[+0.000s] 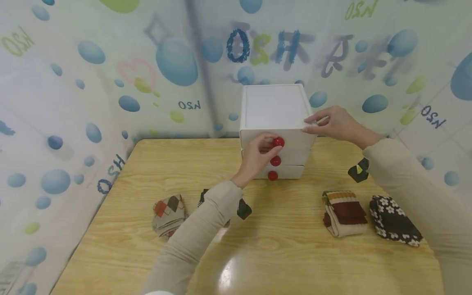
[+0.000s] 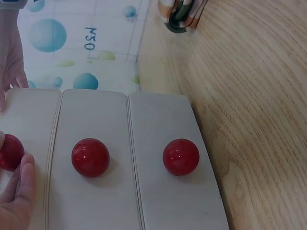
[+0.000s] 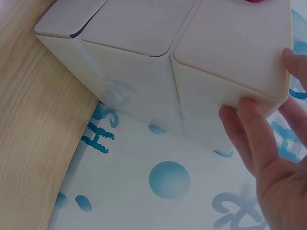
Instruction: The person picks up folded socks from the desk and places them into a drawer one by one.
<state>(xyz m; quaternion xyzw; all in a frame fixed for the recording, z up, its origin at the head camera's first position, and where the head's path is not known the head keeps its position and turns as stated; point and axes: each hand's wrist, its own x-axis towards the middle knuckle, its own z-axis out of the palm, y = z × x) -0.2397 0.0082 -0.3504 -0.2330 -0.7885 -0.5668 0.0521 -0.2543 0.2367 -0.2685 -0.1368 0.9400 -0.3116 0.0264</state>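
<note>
A white three-drawer box (image 1: 276, 107) stands at the back of the table, a round red knob on each drawer. My left hand (image 1: 253, 157) pinches the top drawer's red knob (image 1: 279, 141) between thumb and fingers. The middle knob (image 2: 90, 157) and bottom knob (image 2: 181, 157) are untouched. At the box's upper right front corner, my right hand (image 1: 333, 123) grips the edge. In the right wrist view, its fingertips (image 3: 249, 106) press the side panel while the thumb lies at the front's edge. All three drawers look closed.
On the wooden table (image 1: 287, 262) lie folded argyle socks (image 1: 169, 213), striped brown-and-cream socks (image 1: 344, 213) and black floral socks (image 1: 394, 221). A dark folded bundle (image 1: 243, 209) is partly behind the left sleeve. Another dark piece (image 1: 359, 170) lies by the right wrist. Patterned curtains surround the table.
</note>
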